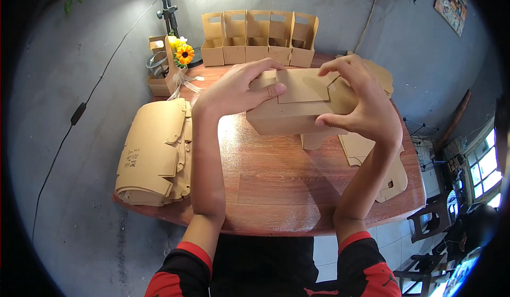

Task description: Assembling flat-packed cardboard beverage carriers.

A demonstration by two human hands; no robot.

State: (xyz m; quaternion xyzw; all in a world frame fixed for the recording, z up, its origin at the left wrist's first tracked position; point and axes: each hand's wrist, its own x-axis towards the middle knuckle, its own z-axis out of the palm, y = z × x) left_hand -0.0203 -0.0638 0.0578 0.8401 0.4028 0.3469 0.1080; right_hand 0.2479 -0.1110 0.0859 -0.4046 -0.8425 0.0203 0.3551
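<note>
Above the middle of the table, a brown cardboard carrier is held between both hands, its side with folded, overlapping flaps turned up toward me. My left hand is closed on the left end, its thumb lying on a flap and its fingers over the far edge. My right hand grips the right end, thumb on the near side and bent fingertips by the slit between the flaps. A narrower cardboard part juts down below the carrier. The carrier's inside is hidden from view.
Several folded carriers stand in a row at the back. On the left lies a thick stack of flat cardboard blanks; behind it, another carrier stands beside orange and yellow flowers. More flat blanks lie on the right.
</note>
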